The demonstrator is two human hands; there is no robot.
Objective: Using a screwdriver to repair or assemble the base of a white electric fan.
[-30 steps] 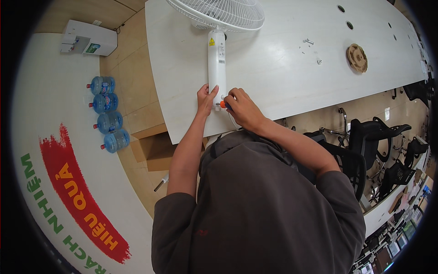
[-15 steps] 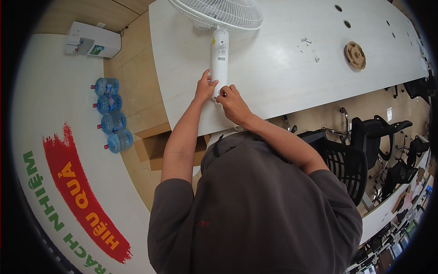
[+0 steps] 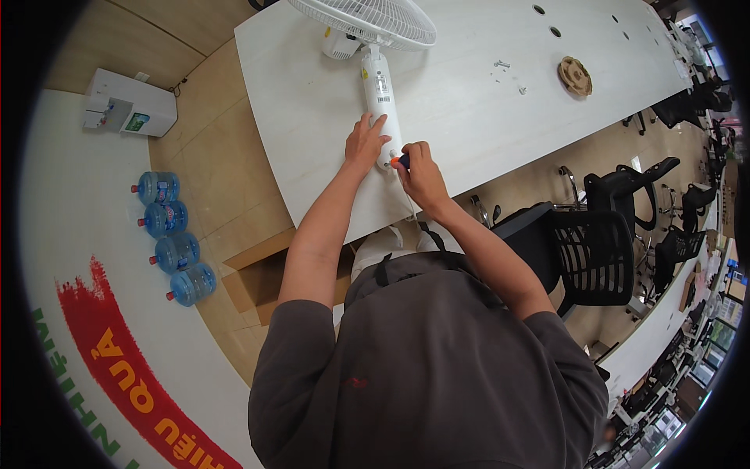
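On the table [image 3: 461, 109], the fan [image 3: 381, 98] lies nearest the left edge, small parts [image 3: 502, 64] right of it, the disc [image 3: 575, 76] farther right.

This looks like an office: a long pale tabletop [image 3: 289, 117] has round holes [image 3: 555, 32] set into it, and black mesh-backed chairs [image 3: 598, 254] with shiny metal legs stand along its side. Near the right rim, another long desk [image 3: 644, 352] runs past what look like rows of computer screens [image 3: 723, 336], too small to make out well. On the left, a white water dispenser [image 3: 160, 109] and four big blue water bottles [image 3: 166, 219] line a white wall [image 3: 58, 187] with large coloured lettering [image 3: 117, 359], beside a tiled floor [image 3: 207, 133].
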